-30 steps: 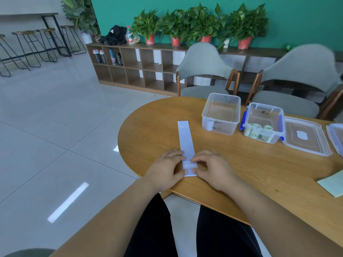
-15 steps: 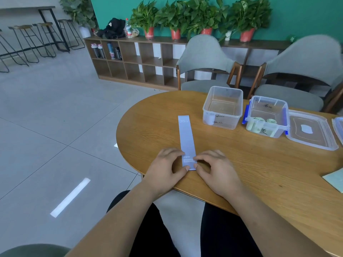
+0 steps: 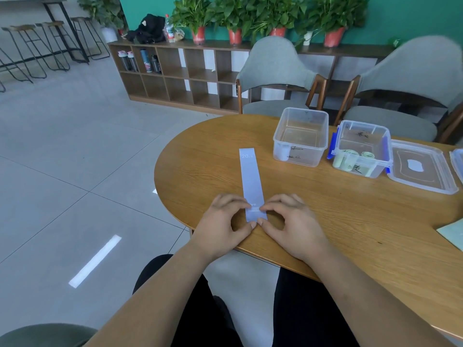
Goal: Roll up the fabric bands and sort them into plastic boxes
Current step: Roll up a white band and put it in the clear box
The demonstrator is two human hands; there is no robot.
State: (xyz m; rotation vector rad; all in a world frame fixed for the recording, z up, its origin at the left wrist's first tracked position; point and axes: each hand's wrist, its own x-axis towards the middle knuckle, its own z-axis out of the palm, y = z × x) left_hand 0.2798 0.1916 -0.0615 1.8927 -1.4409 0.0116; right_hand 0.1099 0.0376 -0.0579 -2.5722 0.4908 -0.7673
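Observation:
A pale lilac fabric band [image 3: 250, 181] lies flat on the wooden table [image 3: 350, 221], stretching away from me. My left hand [image 3: 223, 226] and my right hand [image 3: 290, 226] both pinch its near end, thumbs at the edge and forefingers on top. A clear plastic box [image 3: 302, 136] at the back holds one white roll in its near left corner. To its right, a clear box with blue clips [image 3: 362, 149] holds pale green rolled bands.
Clear lids [image 3: 421, 166] lie at the table's right edge, and a pale green band [image 3: 453, 232] pokes in from the right. Two grey chairs [image 3: 275, 78] stand behind the table. A low shelf with potted plants lines the green wall.
My hands stayed on the band's near end, with thumbs now tucked under its edge. The view shifted slightly as my head moved.

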